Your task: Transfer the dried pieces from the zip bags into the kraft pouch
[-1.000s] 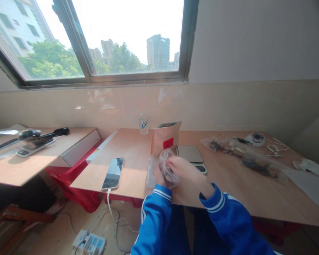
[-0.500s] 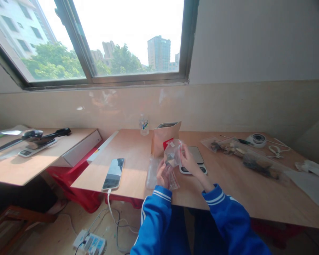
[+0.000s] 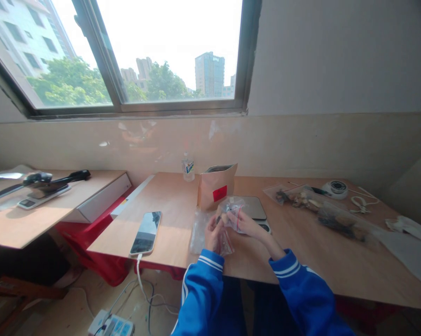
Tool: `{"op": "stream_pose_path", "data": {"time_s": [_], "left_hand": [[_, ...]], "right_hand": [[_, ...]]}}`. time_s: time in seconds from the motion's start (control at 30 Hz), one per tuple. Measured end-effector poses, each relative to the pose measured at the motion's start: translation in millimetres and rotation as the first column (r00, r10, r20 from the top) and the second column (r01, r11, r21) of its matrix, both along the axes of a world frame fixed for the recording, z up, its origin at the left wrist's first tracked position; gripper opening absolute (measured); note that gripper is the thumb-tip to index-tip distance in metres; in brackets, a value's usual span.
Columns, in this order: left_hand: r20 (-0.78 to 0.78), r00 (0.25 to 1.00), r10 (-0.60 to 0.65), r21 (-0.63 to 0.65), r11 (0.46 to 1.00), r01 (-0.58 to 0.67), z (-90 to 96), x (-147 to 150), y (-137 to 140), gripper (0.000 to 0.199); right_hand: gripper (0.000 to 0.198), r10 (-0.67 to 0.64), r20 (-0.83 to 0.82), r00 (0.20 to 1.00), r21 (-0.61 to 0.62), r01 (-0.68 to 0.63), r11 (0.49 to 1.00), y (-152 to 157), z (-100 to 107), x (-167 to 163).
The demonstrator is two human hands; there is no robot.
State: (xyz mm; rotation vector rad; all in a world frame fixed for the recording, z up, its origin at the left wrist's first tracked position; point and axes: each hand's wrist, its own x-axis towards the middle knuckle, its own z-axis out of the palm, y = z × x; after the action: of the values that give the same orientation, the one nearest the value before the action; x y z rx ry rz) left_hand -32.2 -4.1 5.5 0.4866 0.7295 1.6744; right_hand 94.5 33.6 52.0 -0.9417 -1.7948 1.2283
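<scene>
A small clear zip bag with a red seal line is between my hands, in front of the brown paper pouch. My left hand pinches its left side, where something small and dark shows. My right hand is closed on the bag near the red line; whether any fingertips are inside it I cannot tell. Under my hands lie more flat clear zip bags. The kitchen scale is just behind my right hand, partly covered by it.
At left lies a phone on a charging cable. A clear bottle stands by the wall. Bags of dried pieces, a white camera and white paper lie to the right. Another table holds a second scale.
Both hands have lowered slightly with the zip bag. My right hand has moved down and closer to the left, and the bag now sits below the pouch's red label, which shows more fully.
</scene>
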Motion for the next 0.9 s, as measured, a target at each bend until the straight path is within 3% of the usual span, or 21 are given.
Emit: {"op": "stream_pose_path", "data": {"time_s": [0.17,0.37,0.57,0.7,0.9], "left_hand": [[-0.019,1.0,0.018,-0.029,0.999,-0.019,-1.7,0.2,0.4,0.03],[0.075,0.996,0.041,-0.054,0.998,-0.037,-5.3,-1.9,0.4,0.026],[0.051,0.998,0.048,-0.052,0.998,-0.046,-0.2,-1.0,1.3,0.023],[0.061,0.992,0.107,-0.174,0.98,-0.095,1.8,-3.4,4.1,0.018],[0.114,0.983,0.142,-0.225,0.968,-0.113,2.7,-8.1,5.0,0.018]], "right_hand": [[0.034,0.054,-0.05,0.997,-0.051,-0.056,0.997,-6.7,6.6,-2.2],[0.045,-0.012,-0.132,0.991,-0.16,-0.009,0.987,-9.2,15.9,-7.7],[0.042,-0.038,-0.106,0.994,-0.139,0.023,0.99,-6.1,22.5,-4.9],[0.041,-0.104,-0.15,0.983,-0.105,0.089,0.99,-4.5,24.3,-0.7],[0.042,-0.072,-0.211,0.975,-0.169,0.036,0.985,-5.8,23.8,8.8]]}}
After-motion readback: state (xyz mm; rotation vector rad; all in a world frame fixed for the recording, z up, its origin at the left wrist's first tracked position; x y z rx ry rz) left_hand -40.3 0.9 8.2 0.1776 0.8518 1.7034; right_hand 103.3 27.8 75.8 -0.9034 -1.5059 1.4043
